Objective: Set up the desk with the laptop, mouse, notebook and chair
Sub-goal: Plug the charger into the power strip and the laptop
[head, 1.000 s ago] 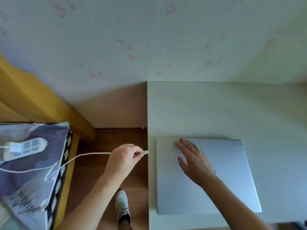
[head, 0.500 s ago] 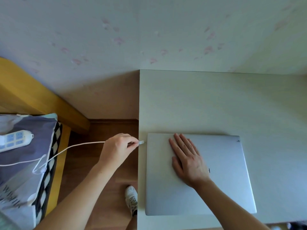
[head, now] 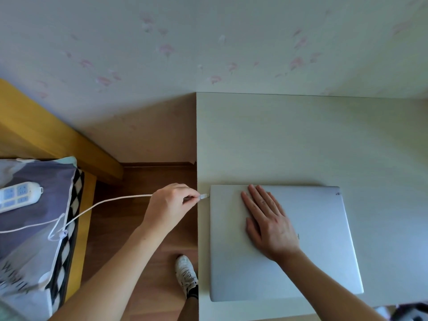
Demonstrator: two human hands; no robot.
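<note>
1. Your left hand is curled shut, pinching the plug of a white cable between thumb and fingertips, just off the desk's left edge.
2. Your right hand lies flat and open on the laptop lid, fingers spread toward the lid's far left corner, gripping nothing; I judge it is bracing the machine.
3. Plug to laptop: the plug tip points right and sits at the laptop's left side, near its far corner. Whether it is already touching the port or just short of it, you cannot tell from this view.
4. Cable's long axis runs left to right, in line with the push needed. It trails back over the floor to the bed, where a power strip lies.
5. Left hand is clearly the nearer one to the port, so it should make the push, judged from this layout.
6. Laptop sits closed, silver, flat on the desk, near the front left corner, its long side parallel to the front edge.
7. Mouse, notebook and chair are not in view.
</note>
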